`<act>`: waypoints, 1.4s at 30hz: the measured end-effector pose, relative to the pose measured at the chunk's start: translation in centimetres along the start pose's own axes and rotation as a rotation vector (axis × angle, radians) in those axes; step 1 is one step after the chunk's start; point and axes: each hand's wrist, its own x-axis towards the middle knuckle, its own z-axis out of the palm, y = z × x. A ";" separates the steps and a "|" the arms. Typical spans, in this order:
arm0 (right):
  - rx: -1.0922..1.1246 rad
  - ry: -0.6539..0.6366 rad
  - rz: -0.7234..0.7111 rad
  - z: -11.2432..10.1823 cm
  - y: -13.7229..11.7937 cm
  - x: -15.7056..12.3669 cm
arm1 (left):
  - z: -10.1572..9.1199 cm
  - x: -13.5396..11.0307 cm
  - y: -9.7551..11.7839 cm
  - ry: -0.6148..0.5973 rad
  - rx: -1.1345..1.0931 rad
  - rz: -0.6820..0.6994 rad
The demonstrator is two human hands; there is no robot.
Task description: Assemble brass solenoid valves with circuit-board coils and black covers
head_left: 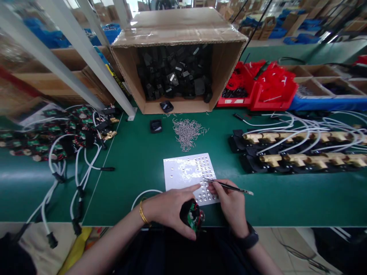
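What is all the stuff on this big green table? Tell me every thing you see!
cardboard box: one, brown, on its side at the back, full of black parts
small pins: a pile, silver, mid-table
white sheet: one, dotted with small round pieces, before the hands
brass fittings: two rows, gold, with white cables, right
red bins: two, beside the box
circuit boards: many, green, wired, left
left hand: holds a round black part with green board
right hand: holds tweezers

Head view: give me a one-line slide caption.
Left hand holds a small circuit-board part while the right hand points tweezers at a white dotted sheet on the green table.
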 end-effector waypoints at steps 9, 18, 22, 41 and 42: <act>-0.040 -0.065 -0.009 -0.2 -0.3 0.0 | -0.2 0.6 0.1 -0.021 0.037 -0.043; 0.021 -0.118 0.036 -0.5 -0.6 0.1 | 0.0 0.3 -0.2 0.010 -0.010 -0.015; 0.096 -0.092 0.033 -0.3 -0.2 -0.3 | -0.1 -0.9 0.0 0.190 -0.034 -0.044; 0.784 -0.253 0.207 4.5 -5.9 -0.1 | 3.6 0.3 -4.7 1.009 -0.259 -0.016; 0.774 -0.242 0.203 4.6 -5.9 -0.2 | 3.5 0.2 -4.6 1.009 -0.242 -0.010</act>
